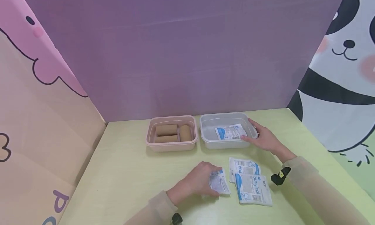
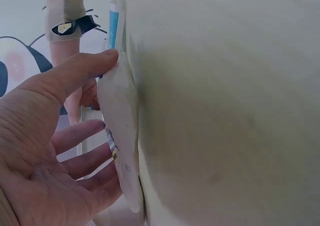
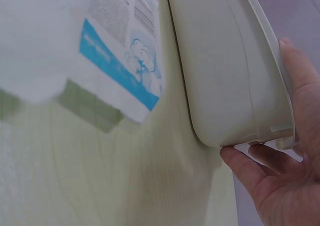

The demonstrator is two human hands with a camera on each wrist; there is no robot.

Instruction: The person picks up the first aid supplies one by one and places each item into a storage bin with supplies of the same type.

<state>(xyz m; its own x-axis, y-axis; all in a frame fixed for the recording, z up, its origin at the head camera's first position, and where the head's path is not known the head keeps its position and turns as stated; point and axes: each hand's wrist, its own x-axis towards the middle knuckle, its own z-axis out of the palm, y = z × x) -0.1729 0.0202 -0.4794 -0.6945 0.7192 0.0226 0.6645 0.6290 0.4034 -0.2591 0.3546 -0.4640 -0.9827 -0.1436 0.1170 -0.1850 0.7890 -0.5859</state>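
My left hand (image 1: 200,179) holds a white and blue surgical packet (image 1: 219,182) by its edges, thumb on the near side and fingers on the far side. The left wrist view shows the packet (image 2: 120,121) edge-on, low over the table, with the thumb on its upper end. At the light grey plastic box (image 1: 209,144), my right hand (image 1: 263,137) grips the right end, thumb over the front rim. Inside that box lies a similar packet (image 1: 231,132). Two more packets, one (image 1: 254,189) overlapping the other (image 1: 243,166), lie on the table between the forearms.
Left of the grey box stands a pink plastic box (image 1: 173,148) holding several brown rolls (image 1: 166,130). A purple backdrop (image 1: 187,55) rises behind the table (image 1: 123,166). Printed panels stand along both sides, the right one with a panda (image 1: 345,88).
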